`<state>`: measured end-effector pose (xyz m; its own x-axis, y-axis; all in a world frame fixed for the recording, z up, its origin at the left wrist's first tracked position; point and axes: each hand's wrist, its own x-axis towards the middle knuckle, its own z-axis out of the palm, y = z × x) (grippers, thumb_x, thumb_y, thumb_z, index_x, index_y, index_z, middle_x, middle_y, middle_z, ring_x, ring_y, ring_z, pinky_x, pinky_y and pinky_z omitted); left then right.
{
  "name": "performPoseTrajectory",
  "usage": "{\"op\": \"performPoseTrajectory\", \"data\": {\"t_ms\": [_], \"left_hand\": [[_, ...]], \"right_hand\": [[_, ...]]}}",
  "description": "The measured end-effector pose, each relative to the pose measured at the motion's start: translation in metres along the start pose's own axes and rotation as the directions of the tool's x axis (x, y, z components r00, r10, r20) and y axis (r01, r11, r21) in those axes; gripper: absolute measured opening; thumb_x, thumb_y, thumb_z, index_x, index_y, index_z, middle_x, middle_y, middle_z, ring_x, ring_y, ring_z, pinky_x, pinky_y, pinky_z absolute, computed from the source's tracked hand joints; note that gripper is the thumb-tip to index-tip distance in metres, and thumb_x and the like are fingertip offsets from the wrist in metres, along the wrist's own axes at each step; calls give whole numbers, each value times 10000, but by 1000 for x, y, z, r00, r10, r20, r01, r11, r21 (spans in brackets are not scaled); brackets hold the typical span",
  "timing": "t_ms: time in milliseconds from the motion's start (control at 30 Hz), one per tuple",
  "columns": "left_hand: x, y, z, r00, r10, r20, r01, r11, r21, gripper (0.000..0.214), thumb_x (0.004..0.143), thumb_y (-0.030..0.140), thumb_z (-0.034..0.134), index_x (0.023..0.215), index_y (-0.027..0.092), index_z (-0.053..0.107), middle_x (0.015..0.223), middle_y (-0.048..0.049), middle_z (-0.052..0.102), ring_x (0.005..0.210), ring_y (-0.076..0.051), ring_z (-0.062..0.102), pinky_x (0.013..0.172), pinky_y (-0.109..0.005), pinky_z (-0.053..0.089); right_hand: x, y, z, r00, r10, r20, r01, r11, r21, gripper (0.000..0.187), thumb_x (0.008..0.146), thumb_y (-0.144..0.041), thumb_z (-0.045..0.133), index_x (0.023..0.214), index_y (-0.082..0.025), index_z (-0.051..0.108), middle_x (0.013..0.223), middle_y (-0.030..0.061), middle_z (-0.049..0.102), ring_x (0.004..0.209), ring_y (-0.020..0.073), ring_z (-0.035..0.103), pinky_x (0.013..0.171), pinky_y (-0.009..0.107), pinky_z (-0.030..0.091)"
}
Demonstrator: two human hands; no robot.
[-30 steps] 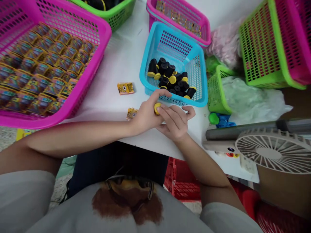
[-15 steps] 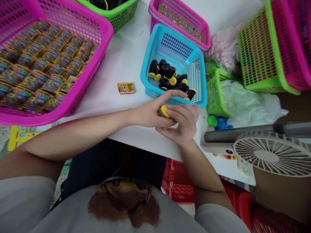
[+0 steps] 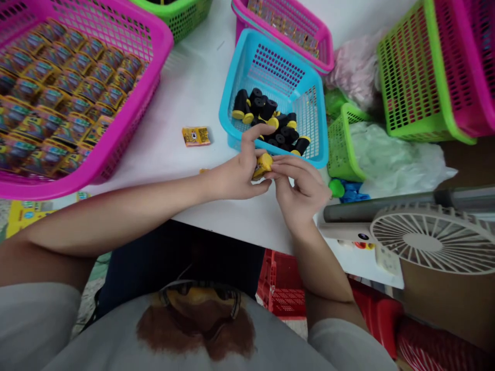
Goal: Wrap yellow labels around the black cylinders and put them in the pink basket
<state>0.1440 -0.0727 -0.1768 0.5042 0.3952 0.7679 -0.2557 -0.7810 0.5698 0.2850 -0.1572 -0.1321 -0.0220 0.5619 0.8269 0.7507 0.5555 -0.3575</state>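
My left hand [image 3: 235, 175] and my right hand [image 3: 303, 188] meet above the white table [image 3: 193, 87], just in front of the blue basket [image 3: 240, 135]. Between their fingertips they pinch one small yellow piece [image 3: 262, 164]. The blue basket holds several black rolls with yellow ends [image 3: 266, 121]. A yellow printed packet [image 3: 196, 136] lies flat on the table to the left of my hands. The large pink basket [image 3: 116, 141] at the left is packed with rows of colourful packets [image 3: 58, 103].
A second pink basket [image 3: 309, 41] stands behind the blue one, a green basket [image 3: 181, 20] at the back. At the right are a small green basket [image 3: 340, 149], clear plastic bags [image 3: 394, 159], a big green basket [image 3: 417, 77] and a white fan [image 3: 429, 242]. Red crates [image 3: 286, 288] sit under the table.
Both hands rose a little and shifted right toward the blue basket's front rim. The yellow piece now shows more clearly between the fingertips, and the right hand's fingers turned around it.
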Motion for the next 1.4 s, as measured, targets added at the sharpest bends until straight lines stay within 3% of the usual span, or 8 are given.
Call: {"op": "performPoseTrajectory", "data": {"t_ms": [233, 400, 567, 833, 967, 1133, 1267, 1400], "left_hand": [[-5, -5, 4, 999, 28, 26, -30, 997, 71, 710, 1020, 206, 547, 1553, 243, 81, 1141, -68, 505, 738, -78, 536, 651, -239, 482], [-7, -12, 6, 999, 51, -11, -50, 993, 111, 609, 1058, 307, 519, 1529, 215, 146, 1311, -159, 478, 792, -100, 592, 690, -281, 531], [-8, -12, 6, 999, 38, -13, -36, 993, 110, 621, 1087, 405, 478, 1547, 257, 90, 1257, -122, 500, 823, -127, 626, 767, -351, 574], [-9, -12, 6, 997, 73, 32, -79, 975, 207, 551, 1115, 394, 423, 1532, 241, 97, 1350, -167, 431, 791, -94, 609, 703, -332, 579], [-10, -15, 6, 995, 98, 21, -100, 963, 252, 559, 1114, 390, 413, 1532, 215, 87, 1422, -206, 401, 967, -160, 674, 816, -390, 617], [-10, -17, 8, 991, 133, -13, -124, 950, 287, 584, 1107, 385, 435, 1547, 246, 77, 1423, -159, 459, 1129, -219, 696, 896, -397, 609], [-10, -18, 7, 988, 143, -51, -121, 946, 301, 616, 1095, 363, 455, 1560, 258, 64, 1449, -183, 460, 1036, -184, 712, 850, -374, 599], [-10, -16, 5, 990, 142, -22, -130, 947, 293, 628, 1081, 392, 491, 1547, 245, 97, 1390, -169, 536, 1023, -184, 719, 812, -336, 599]], "right_hand": [[0, 5, -2, 1000, 19, 20, -16, 994, -104, 185, 940, -123, 619, 824, -263, 655, 815, -17, 761, 806, 172, 761, 771, 359, 642], [0, 10, -2, 996, -7, 93, 13, 998, -66, 179, 967, -132, 575, 853, -258, 633, 871, 4, 753, 861, 179, 751, 805, 371, 639], [2, 12, -3, 994, 15, 108, -11, 999, -35, 133, 977, -187, 605, 961, -275, 702, 1004, 30, 786, 967, 203, 765, 854, 406, 656], [2, 10, 1, 1000, 24, -11, -23, 998, 66, 234, 945, -102, 593, 827, -270, 706, 798, -25, 757, 799, 169, 759, 766, 366, 640], [1, 9, 1, 1000, 14, 0, -14, 1000, 15, 235, 942, -76, 567, 810, -251, 653, 796, -22, 743, 802, 158, 747, 772, 344, 622], [2, 10, -2, 998, -53, 39, 56, 995, -79, 221, 996, -136, 487, 872, -258, 623, 862, 8, 737, 865, 175, 738, 807, 374, 621], [2, 11, -2, 996, 10, 93, -5, 999, -52, 97, 990, -251, 590, 974, -276, 682, 1010, 43, 780, 977, 214, 756, 866, 417, 640], [0, 9, 1, 992, 110, 66, -109, 994, -17, 120, 957, -235, 636, 898, -284, 729, 903, 15, 780, 895, 215, 759, 881, 451, 637]]}}
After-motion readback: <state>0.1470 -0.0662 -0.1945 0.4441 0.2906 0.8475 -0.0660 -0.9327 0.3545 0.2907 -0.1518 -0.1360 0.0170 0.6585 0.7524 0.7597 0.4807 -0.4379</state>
